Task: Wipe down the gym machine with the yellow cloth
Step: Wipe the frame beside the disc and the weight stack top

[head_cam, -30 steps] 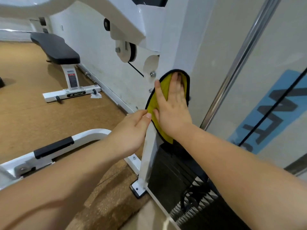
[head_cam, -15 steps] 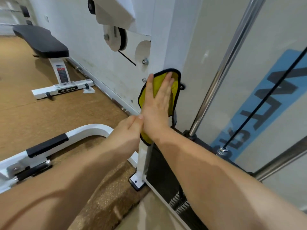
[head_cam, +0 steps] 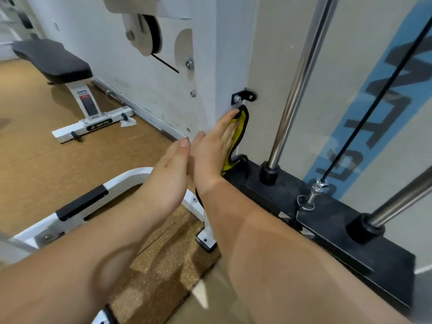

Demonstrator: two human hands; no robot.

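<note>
One yellow cloth [head_cam: 243, 122] and two hands [head_cam: 168, 176] [head_cam: 210, 155] at the machine's white upright [head_cam: 217, 54]; to its right, two chrome rods [head_cam: 301, 73] [head_cam: 397, 204] and one black cable [head_cam: 374, 101]; to its left, one padded bench [head_cam: 53, 59], one pulley [head_cam: 145, 31].

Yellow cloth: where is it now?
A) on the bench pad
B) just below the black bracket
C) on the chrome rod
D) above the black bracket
B: the right hand presses the yellow cloth flat on the white upright, its top edge just under the black bracket.

The right hand [head_cam: 215, 146] covers most of the yellow cloth [head_cam: 242, 125]. The right edge cuts the blue lettering [head_cam: 378, 113]. The bench label [head_cam: 87, 105] is too small to read.
</note>
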